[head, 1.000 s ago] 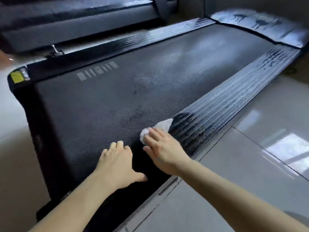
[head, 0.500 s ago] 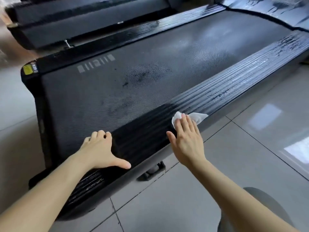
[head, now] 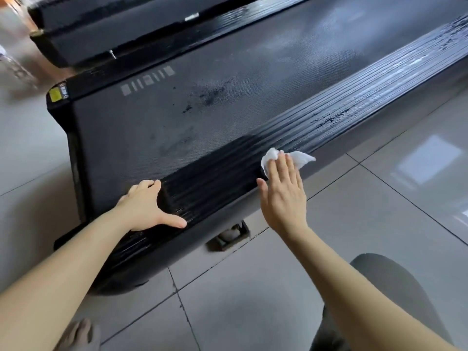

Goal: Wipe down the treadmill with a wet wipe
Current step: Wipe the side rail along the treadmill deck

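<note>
I see the white wet wipe (head: pixel 302 158) lying on the outer edge of the treadmill's (head: pixel 202 115) near side rail (head: pixel 354 110), the ribbed black strip beside the belt (head: pixel 141 127). The wipe is crumpled; one lobe shows left of the fingertips and a pointed flap shows right of them.

My right hand (head: pixel 283 196) lies flat on the wipe. Its fingers (head: pixel 281 168) are straight and close together, pressing the wipe against the rail, and the thumb stands off to the left. Nothing is curled round the wipe; it is pinned, not grasped.

My left hand (head: pixel 144 206) rests palm-down on the same rail, nearer the treadmill's rear end. Its fingers are relaxed and reach to the seam between rail and belt, the thumb spread wide along the ribs. It holds nothing.

The rail beyond the wipe carries pale streaks and dark patches. The belt has dark specks near its middle. A yellow label (head: pixel 54 95) sits on the far rear corner. A bracket (head: pixel 229 236) sits under the frame between the two hands. The treadmill stands on a pale tiled floor (head: pixel 379 211); a second black machine (head: pixel 101 29) lies behind it.
</note>
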`<state>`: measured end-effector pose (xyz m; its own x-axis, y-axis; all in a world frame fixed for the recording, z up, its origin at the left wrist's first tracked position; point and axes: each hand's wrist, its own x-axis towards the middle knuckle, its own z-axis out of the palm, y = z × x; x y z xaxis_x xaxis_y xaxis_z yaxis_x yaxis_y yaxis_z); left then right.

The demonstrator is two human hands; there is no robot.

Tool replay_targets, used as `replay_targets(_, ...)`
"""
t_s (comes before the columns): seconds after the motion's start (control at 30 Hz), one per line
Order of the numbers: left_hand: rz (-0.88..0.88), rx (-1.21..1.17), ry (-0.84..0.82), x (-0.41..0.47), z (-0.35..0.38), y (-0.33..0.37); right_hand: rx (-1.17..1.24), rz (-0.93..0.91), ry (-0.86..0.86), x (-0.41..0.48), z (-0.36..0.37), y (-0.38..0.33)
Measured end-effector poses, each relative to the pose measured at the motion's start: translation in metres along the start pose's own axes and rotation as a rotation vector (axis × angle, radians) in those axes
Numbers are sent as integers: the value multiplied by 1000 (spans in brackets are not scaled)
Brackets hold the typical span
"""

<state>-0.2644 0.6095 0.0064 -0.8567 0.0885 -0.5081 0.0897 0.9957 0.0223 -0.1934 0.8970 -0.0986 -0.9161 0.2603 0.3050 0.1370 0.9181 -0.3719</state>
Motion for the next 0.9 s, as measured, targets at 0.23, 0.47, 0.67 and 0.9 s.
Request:
replay_targets(0.23, -24, -15, -72, 1, -7, 2, 730, 597, 100, -18, 14, -107)
replay_targets(0.47, -61, 95, -106, 3, -12, 14, 1217, 783, -253, -86, 2, -203)
replay_targets(0.67, -51, 50, -116, 0, -9, 7, 1146, 1007, -164, -26, -16, -155)
replay_targets(0.9, -24, 83, -91, 10, -5, 4, 1059, 1011, 81, 17, -2, -88)
